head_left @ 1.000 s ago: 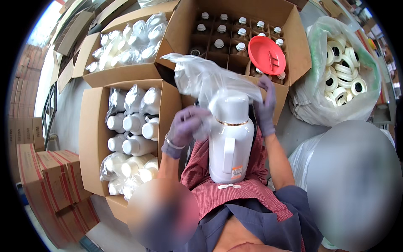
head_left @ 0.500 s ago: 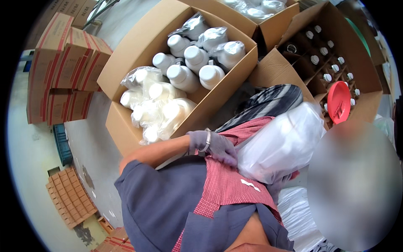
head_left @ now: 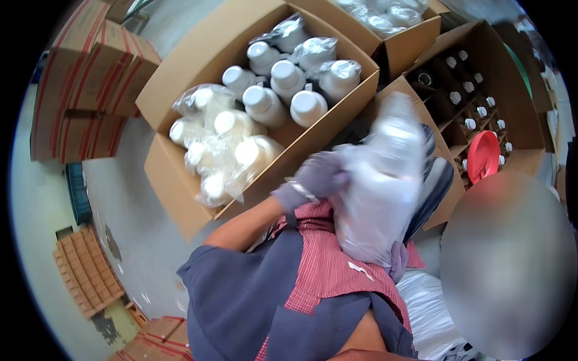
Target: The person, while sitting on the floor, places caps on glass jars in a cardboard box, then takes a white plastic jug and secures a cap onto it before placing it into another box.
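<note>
In front of my apron, a large white bottle in a clear plastic bag (head_left: 382,192) stands tilted, its upper part smeared by motion. Around the side of its bagged shoulder closes my left hand (head_left: 322,174), in a grey-purple glove with a band at the wrist. Low on the bottle's right side, my right hand (head_left: 397,260), gloved too, holds it near the base; most of those fingers are hidden behind the bag. Just beyond is an open cardboard box (head_left: 165,186) with several white capped bottles (head_left: 263,105), some bagged in plastic.
To the right, a divided carton (head_left: 530,114) holds dark bottles with white caps and a red plastic scoop-like piece (head_left: 483,157). White plastic bags (head_left: 424,307) lie at my right. Stacked cartons (head_left: 78,90), a green crate (head_left: 78,192) and an orange-brown slatted block (head_left: 90,271) stand left.
The bagged bottle has turned from lying slanted to more upright and shifted left. My left hand has risen from beside the apron onto the bag.
</note>
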Demonstrator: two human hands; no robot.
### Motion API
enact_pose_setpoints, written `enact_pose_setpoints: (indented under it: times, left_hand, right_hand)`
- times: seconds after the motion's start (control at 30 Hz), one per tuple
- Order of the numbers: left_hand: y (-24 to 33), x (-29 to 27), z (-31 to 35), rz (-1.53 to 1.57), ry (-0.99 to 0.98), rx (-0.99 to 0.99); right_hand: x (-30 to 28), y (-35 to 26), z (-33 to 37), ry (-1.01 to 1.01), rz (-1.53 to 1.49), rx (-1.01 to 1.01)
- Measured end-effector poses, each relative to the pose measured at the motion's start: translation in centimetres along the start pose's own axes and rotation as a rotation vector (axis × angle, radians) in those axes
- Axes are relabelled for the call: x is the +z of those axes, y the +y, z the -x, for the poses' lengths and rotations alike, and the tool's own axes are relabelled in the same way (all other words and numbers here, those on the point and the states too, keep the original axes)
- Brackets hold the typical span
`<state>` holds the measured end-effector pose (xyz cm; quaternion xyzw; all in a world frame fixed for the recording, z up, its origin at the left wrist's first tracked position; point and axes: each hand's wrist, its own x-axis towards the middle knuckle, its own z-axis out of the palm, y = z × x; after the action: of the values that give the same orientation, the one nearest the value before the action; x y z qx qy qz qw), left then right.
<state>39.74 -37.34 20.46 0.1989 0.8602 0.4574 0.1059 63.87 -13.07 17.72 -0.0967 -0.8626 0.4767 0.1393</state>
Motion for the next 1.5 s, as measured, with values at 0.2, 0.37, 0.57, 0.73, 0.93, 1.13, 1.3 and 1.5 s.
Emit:
enact_pose_setpoints:
  times: [0.2,0.37,0.57,0.73,0.93,1.13,1.3,1.5]
  left_hand:
    - [-2.6,-7.2,6.4,1.134,-0.517,-0.636]
    - [-6.1,0.7,6.2,1.805,-0.092,-0.466]
    - [-9.4,-6.1,-3.4,1.368,0.297,-0.270]
    - [-14.5,-10.2,-9.9,1.392,0.663,-0.160]
    - [-23.5,-11.4,-17.4,1.275,0.853,0.065]
    - [-25.3,-11.6,-19.9,1.649,0.752,0.238]
    - [-26.3,-11.6,-20.5,1.519,0.816,0.114]
    - [-28.1,-12.2,-21.9,1.485,0.757,0.175]
  right_hand:
    - [4.3,-7.0,-13.5,-0.038,-0.647,-0.151]
    - [4.8,-11.4,-27.5,-0.301,-0.428,-0.430]
    - [9.6,-11.3,-42.9,-0.803,-0.176,-0.548]
    - [15.6,-11.3,-61.0,-0.796,-0.075,-0.304]
    - [33.0,-9.1,-79.3,-0.666,0.075,-0.440]
    - [47.6,-0.6,-78.8,-0.993,0.580,-0.795]
    - [52.9,0.1,-75.9,-0.949,1.154,-0.624]
    - [57.5,7.4,-77.1,-0.959,1.336,-0.651]
